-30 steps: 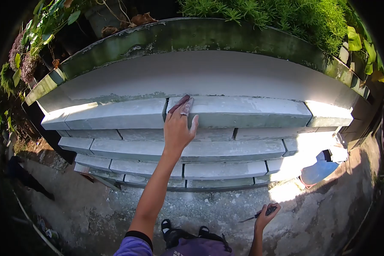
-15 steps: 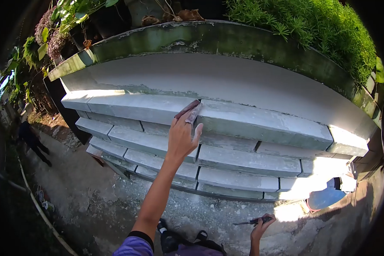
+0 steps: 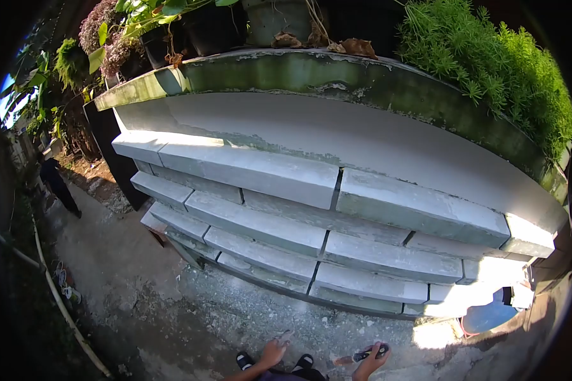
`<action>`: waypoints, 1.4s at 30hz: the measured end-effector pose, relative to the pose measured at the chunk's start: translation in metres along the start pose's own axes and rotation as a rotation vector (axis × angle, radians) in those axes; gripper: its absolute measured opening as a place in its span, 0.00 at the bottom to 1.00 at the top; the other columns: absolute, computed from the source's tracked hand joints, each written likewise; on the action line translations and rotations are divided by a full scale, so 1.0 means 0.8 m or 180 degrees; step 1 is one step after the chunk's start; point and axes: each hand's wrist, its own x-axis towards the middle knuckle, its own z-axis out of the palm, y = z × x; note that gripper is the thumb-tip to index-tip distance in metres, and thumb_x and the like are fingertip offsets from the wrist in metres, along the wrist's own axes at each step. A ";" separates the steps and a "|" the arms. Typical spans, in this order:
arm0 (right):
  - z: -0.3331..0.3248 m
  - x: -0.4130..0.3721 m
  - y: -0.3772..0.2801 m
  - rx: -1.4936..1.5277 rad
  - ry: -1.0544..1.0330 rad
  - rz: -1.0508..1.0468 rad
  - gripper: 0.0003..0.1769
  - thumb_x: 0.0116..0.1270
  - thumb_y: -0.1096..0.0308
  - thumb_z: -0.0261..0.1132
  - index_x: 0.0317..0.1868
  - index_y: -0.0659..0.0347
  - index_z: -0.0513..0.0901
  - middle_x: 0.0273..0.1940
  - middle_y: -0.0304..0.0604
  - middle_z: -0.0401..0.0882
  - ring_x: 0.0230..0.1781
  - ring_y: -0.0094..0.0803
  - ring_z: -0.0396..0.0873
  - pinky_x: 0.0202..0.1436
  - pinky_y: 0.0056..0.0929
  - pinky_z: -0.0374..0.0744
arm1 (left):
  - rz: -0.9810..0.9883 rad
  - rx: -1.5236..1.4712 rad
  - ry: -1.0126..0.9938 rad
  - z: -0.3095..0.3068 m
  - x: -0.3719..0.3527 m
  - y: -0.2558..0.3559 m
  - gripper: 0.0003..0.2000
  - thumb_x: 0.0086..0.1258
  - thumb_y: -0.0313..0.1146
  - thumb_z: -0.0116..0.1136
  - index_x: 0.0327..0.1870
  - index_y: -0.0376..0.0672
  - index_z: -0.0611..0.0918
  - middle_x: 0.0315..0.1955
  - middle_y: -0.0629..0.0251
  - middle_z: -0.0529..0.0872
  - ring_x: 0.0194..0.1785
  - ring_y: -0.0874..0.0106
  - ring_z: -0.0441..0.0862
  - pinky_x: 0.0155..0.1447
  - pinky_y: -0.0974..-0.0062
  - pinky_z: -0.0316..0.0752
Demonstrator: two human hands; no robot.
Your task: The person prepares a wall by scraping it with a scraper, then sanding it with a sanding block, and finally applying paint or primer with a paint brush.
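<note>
Head view, bottom edge of frame. Both hands sit low and are cut off at the wrist by the frame border.

Left hand (image 3: 272,352): bottom centre, back toward the camera, fingers raised and loosely spread toward the wall. Cannot tell whether it holds anything.

Right hand (image 3: 372,360): just right of the left, well apart from it, fingers curled tight round a dark-handled tool (image 3: 361,354).

Tool's long axis runs nearly level across the frame. The handle end is in the fist and the tip points left, toward the left hand. The tip is too small to make out clearly.

Between and below the hands are dark sandals (image 3: 245,360) on a rough concrete ground (image 3: 171,298).

Above the hands is a stepped wall (image 3: 267,174) of grey slabs in staggered courses, untouched by either hand. A smooth pale band lies over it, then a green-stained ledge (image 3: 311,70) across the upper frame.

Plants (image 3: 489,57) are at upper right and upper left. A blue tub (image 3: 486,315) sits at lower right, at the foot of the wall. A pale hose (image 3: 60,308) lies at lower left.
</note>
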 end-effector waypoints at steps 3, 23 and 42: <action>0.040 -0.031 -0.024 0.0005 0.0050 -0.0231 0.10 0.74 0.68 0.60 0.48 0.58 0.68 0.25 0.35 0.69 0.18 0.22 0.68 0.19 0.22 0.68 | 0.0108 0.0079 -0.0037 -0.025 -0.032 -0.038 0.21 0.64 0.42 0.65 0.49 0.32 0.82 0.36 0.42 0.86 0.44 0.48 0.85 0.48 0.59 0.77; 0.300 -0.210 -0.156 0.2106 -0.0892 0.0680 0.23 0.74 0.40 0.55 0.32 0.50 0.65 0.24 0.31 0.62 0.14 0.19 0.58 0.15 0.20 0.56 | 0.0539 -0.0661 0.0285 -0.259 -0.014 -0.104 0.14 0.70 0.38 0.64 0.43 0.32 0.85 0.26 0.57 0.87 0.30 0.76 0.82 0.36 0.73 0.75; 0.555 0.019 -0.518 0.1845 -0.2138 -0.3834 0.29 0.79 0.53 0.48 0.22 0.63 0.73 0.14 0.35 0.68 0.11 0.17 0.64 0.13 0.19 0.60 | 0.0055 -0.1780 0.1107 -0.206 0.098 0.011 0.15 0.59 0.25 0.73 0.44 0.29 0.81 0.36 0.63 0.86 0.37 0.77 0.83 0.42 0.77 0.78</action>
